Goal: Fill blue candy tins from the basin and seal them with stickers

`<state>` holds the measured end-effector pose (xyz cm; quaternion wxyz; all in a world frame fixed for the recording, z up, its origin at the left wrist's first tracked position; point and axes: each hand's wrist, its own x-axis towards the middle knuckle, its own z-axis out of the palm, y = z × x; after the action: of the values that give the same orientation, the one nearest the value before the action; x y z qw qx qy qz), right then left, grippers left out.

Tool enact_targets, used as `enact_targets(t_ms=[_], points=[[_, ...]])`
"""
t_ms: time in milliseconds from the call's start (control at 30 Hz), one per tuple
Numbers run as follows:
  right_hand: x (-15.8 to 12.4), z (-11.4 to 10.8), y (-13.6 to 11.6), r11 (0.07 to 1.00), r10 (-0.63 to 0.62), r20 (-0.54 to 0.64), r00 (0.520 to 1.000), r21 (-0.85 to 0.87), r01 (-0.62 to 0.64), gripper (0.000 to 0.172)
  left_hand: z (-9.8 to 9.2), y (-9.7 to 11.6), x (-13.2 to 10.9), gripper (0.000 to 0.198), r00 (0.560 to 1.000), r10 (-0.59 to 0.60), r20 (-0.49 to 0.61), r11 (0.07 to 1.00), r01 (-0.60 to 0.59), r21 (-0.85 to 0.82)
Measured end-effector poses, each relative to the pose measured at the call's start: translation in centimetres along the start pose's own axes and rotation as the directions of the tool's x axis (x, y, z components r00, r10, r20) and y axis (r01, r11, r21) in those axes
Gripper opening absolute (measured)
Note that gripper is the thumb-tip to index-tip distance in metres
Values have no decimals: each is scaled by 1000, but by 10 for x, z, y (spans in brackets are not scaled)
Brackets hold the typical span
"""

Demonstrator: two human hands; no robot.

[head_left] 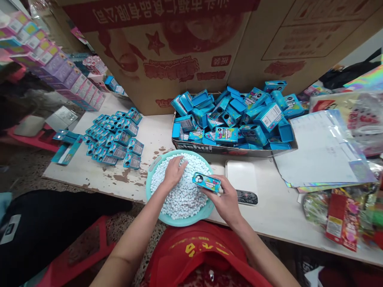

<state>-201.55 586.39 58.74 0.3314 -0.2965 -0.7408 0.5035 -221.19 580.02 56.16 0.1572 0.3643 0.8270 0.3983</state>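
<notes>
A turquoise basin (150, 191) full of small white candies (185, 203) stands in front of me. My left hand (173, 173) rests on the candies, thumb and forefinger apart and the other fingers partly hidden. Over the basin's right side, my right hand (226, 197) grips a small blue candy tin (207, 182) with a printed label. White candies show at the opening in its left end. Behind the basin, a low carton (239, 150) is heaped with similar blue tins (226, 134), lying at all angles.
Several blue tins (116, 137) stand grouped on the table's left. A white scale (241, 175) lies right of the basin. A large cardboard box (191, 52) rises behind. Stacked coloured boxes (66, 75) are far left; papers (323, 151) and plastic-wrapped packets (342, 221) lie right.
</notes>
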Motion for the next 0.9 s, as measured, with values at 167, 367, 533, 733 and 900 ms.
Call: enact_targets(t_ms=[167,367,533,733,900], points=[[1,-7,2,998,29,6,1000,-59,-28,28,11,-1,-12,37,972,-14,236,876,-102,471],[3,-8,1,994,75,29,997,-79,-73,26,14,-1,-20,24,978,-45,205,847,-72,527],[4,-10,-2,990,51,60,997,-133,-42,25,6,-9,-21,13,994,-98,-49,992,102,72],[6,-1,-11,975,-39,159,987,-210,72,23,-19,29,-30,26,874,-462,152,542,413,-732],[6,15,-22,919,-79,279,957,-351,178,19,-24,66,-39,24,905,-396,154,298,285,-911]])
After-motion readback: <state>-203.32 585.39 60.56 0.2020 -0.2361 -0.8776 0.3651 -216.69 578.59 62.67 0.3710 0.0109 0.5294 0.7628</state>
